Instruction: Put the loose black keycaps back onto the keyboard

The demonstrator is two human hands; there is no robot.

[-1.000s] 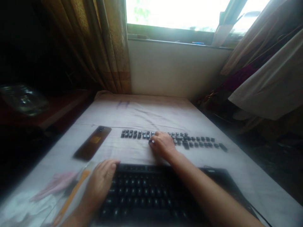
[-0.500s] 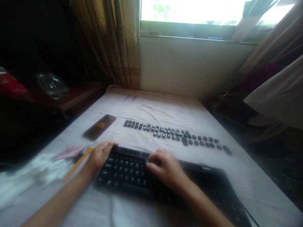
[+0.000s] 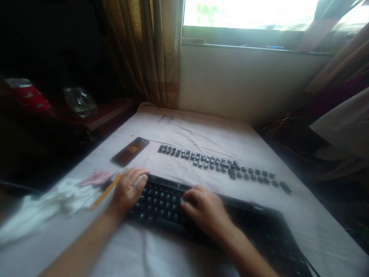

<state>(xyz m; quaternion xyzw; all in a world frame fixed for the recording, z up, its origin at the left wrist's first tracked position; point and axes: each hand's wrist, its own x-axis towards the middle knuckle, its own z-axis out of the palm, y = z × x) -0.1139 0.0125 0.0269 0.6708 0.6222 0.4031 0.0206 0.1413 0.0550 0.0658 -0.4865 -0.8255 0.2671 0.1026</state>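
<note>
A black keyboard (image 3: 164, 222) lies at a slant on the cloth. Its left part has lettered keys, while its right part looks bare of keycaps, though blur and shade hide detail. My left hand (image 3: 128, 190) grips the keyboard's upper left corner, thumb on the near side and fingers along the back edge. Over the middle of the keyboard, my right hand (image 3: 204, 209) is closed in a pinch. A small pale spot, apparently a keycap (image 3: 182, 200), shows at its fingertips. Behind the keyboard, loose keycaps (image 3: 210, 159) lie in slanting rows.
A phone (image 3: 131, 151) lies beyond my left hand. Left of that hand are a yellow-orange stick-like tool (image 3: 106, 191), a pink cloth (image 3: 96, 177) and a white crumpled cloth (image 3: 43, 211). A glass jar (image 3: 80, 103) stands on a side shelf. A cable leaves the keyboard at right.
The whole view has shifted, so things appear farther right. My left hand's thumb now lies more over the keyboard's corner. My right hand keeps its pinch over the middle keys.
</note>
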